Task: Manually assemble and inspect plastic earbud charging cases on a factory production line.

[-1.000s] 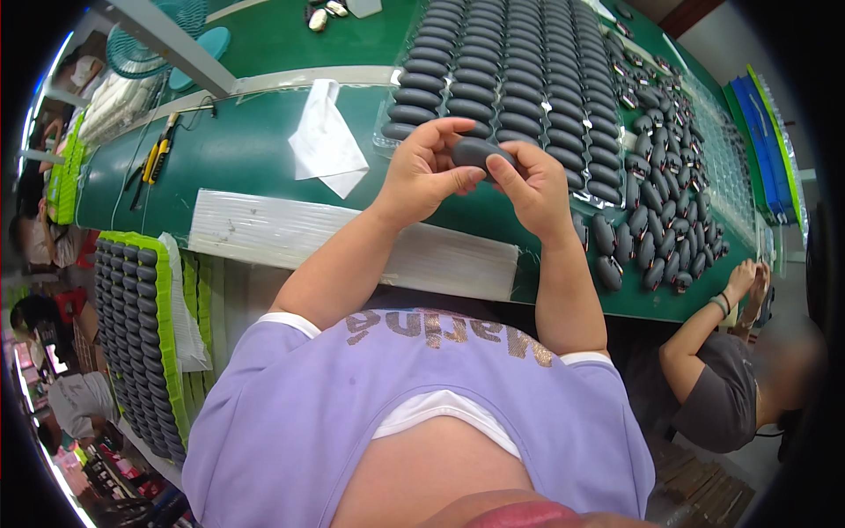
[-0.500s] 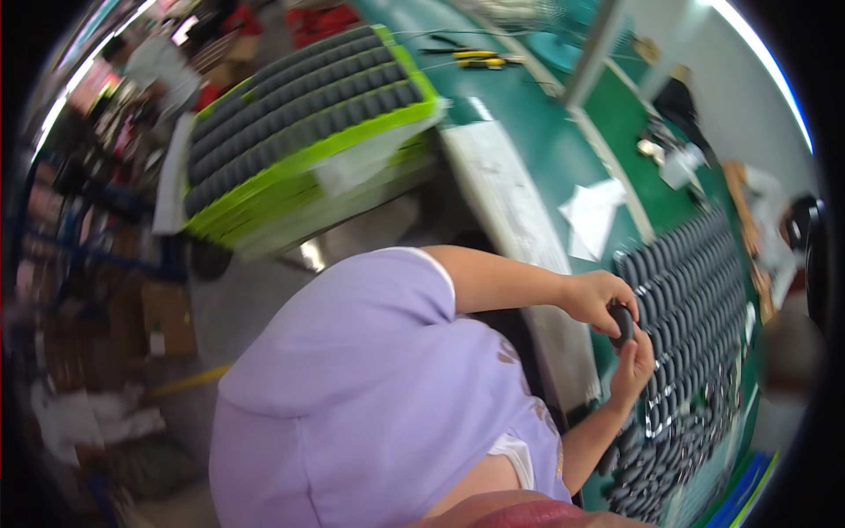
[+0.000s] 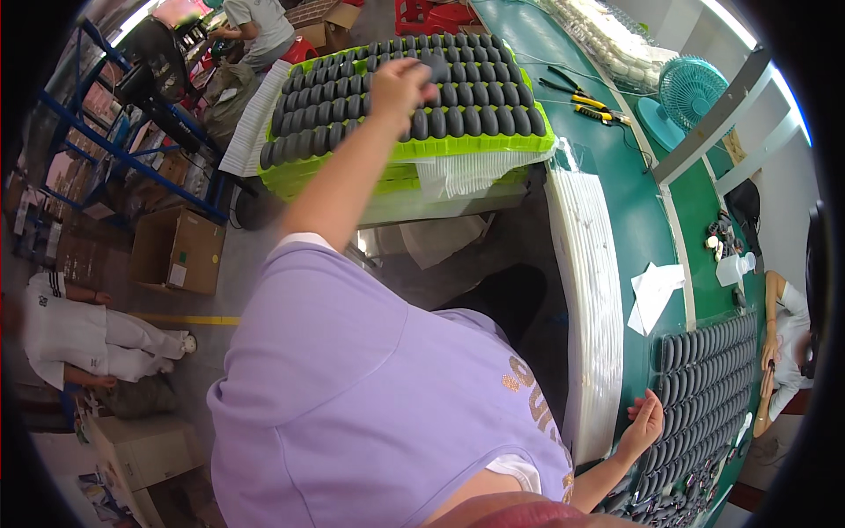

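Observation:
My left hand (image 3: pixel 398 91) reaches out over a lime-green tray (image 3: pixel 493 146) at the upper middle. A dark grey, rounded oval piece (image 3: pixel 434 69) is gripped at its fingertips, slightly blurred. Rows of similar dark oval pieces (image 3: pixel 471 121) stand in the tray below and around the hand. My right hand (image 3: pixel 647 424) is by the near edge of the green table, beside a clear tray filled with rows of dark oval pieces (image 3: pixel 704 374). Its fingers are loosely curled and somewhat apart, with nothing visible in them.
Loose dark pieces (image 3: pixel 682 493) lie below the clear tray. Stacked white sheets (image 3: pixel 591 308) line the table edge. Pliers (image 3: pixel 598 110), a turquoise fan (image 3: pixel 691 92) and white paper (image 3: pixel 654 297) are farther along. A co-worker's arms (image 3: pixel 768 352) are across the table; a cardboard box (image 3: pixel 180 251) stands left.
Both hands were together at the dark oval piece over the table. My left hand has carried it left and up to the green tray; my right hand has let go and stayed beside the table.

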A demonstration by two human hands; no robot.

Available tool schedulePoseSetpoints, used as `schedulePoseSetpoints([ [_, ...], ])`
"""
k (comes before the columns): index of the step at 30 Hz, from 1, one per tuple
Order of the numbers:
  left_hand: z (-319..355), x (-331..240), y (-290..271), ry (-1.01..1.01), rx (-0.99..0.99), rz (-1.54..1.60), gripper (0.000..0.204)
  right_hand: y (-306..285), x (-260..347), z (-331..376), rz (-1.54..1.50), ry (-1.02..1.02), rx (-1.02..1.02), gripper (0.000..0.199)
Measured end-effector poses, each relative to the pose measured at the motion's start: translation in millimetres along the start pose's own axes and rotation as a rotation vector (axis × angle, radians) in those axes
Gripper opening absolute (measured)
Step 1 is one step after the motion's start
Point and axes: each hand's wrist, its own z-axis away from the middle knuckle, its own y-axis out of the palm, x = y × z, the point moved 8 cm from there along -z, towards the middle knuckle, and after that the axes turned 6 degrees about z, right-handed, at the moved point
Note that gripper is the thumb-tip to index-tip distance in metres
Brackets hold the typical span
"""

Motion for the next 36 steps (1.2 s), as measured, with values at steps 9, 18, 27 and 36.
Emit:
schedulePoseSetpoints([
  [9,-130,-28,-131,0.079,-0.441,-1.129,0.034,-1,-21,-8,0.032,0.087,-0.067,0.030],
  [18,-164,0,-160,0.066,-0.392,-1.410,0.027,0,-26,-4,0.033,0.082,-0.112,0.036],
  [27,-167,-43,-93,0.610,-0.256,-0.997,0.026,-4,-38,1,-0.143,0.118,-0.128,0.029],
  [36,-92,-183,-56,1.431,0.219,-0.742,0.023,16,4,-12,-0.127,0.106,-0.154,0.030],
])
